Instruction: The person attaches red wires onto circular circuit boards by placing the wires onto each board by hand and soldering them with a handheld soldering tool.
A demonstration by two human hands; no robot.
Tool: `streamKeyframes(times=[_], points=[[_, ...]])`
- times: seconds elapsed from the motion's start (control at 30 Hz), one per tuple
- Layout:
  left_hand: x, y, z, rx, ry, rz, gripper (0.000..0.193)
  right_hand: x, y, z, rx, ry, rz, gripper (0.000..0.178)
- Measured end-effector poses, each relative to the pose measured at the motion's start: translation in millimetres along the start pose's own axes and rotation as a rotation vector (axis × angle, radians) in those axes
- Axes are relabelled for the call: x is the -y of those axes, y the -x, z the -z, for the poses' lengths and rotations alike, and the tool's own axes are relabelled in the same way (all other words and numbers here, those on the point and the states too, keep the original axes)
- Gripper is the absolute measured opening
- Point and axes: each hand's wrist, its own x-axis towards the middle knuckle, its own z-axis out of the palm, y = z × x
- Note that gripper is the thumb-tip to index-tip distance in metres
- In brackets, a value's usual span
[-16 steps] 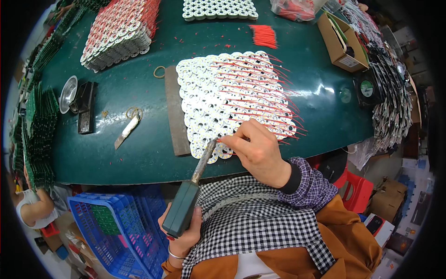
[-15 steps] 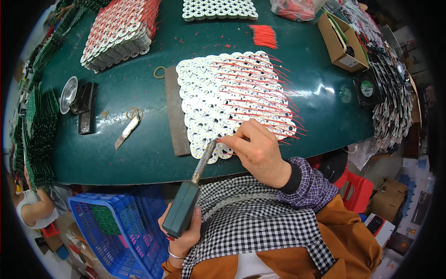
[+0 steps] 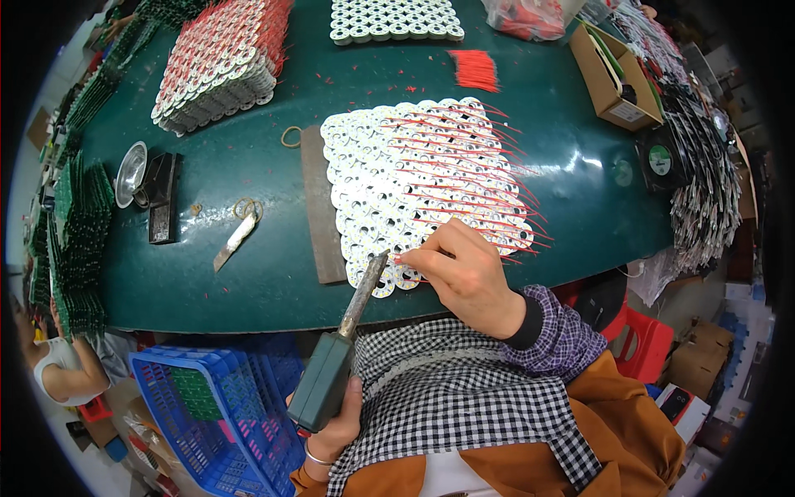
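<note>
My left hand [image 3: 338,427] is closed round the dark green handle of a soldering iron [image 3: 323,381]. The iron's metal tip points up and away and meets the near part of a panel of white round LED boards [image 3: 364,186]. Just right of the tip, my right hand [image 3: 470,272] pinches the end of a thin red wire [image 3: 397,259] between thumb and forefinger, close to the panel. Rows of red wires [image 3: 472,197] lie across the panel's right half and stick out past its edge. A flat brown strip [image 3: 321,215] runs along the panel's left side.
At the left stand a metal dish [image 3: 131,174] and a black holder [image 3: 163,199]; a white-wrapped blade [image 3: 238,240] lies nearby. Farther back are stacked wired panels [image 3: 217,70], another panel stack [image 3: 396,21] and a red wire bundle [image 3: 474,70]. A cardboard box [image 3: 617,79] and small fan [image 3: 660,160] stand right.
The whole view has shifted slightly, so the table things appear a little farther right and lower. Both hands keep nearly the same pose, with iron tip and wire still at the panel's near part.
</note>
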Motion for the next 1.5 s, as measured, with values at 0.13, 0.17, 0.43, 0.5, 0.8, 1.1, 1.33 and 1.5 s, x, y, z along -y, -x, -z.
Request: streamKeyframes(times=[0.13,0.17,0.43,0.5,0.8,1.1,1.33,1.5], points=[[-4.7,-2.6,-1.8,0.009,-0.007,0.015,0.04,4.0,-2.1,3.2,-0.017,-0.018,-0.006,0.025],[-5.7,-4.5,-2.7,0.008,-0.008,0.013,0.04,5.4,-3.8,4.4,-0.047,-0.005,-0.018,0.025],[-5.9,-14.8,-6.4,0.015,0.026,0.034,0.04,-2.4,-2.0,-0.4,-0.079,0.093,-0.003,0.02],[-0.3,-13.7,-8.4,0.015,0.039,0.033,0.039,-2.1,-2.0,-0.4,-0.077,0.104,0.005,0.018],[-14.3,-25.4,-16.8,-0.082,0.082,0.161,0.02,0.2,-5.3,2.9,-0.022,0.154,-0.019,0.024],[9.9,-4.2,-3.7,0.002,0.017,0.03,0.026,0.9,-5.3,0.5,-0.028,0.151,-0.014,0.018],[3.3,-3.5,0.9,0.002,-0.107,-0.069,0.043,2.4,-4.9,1.3,-0.034,0.157,-0.029,0.026],[-3.7,-12.8,-1.1,-0.033,-0.108,-0.103,0.045,13.4,-11.3,13.3,-0.072,0.085,-0.088,0.021]])
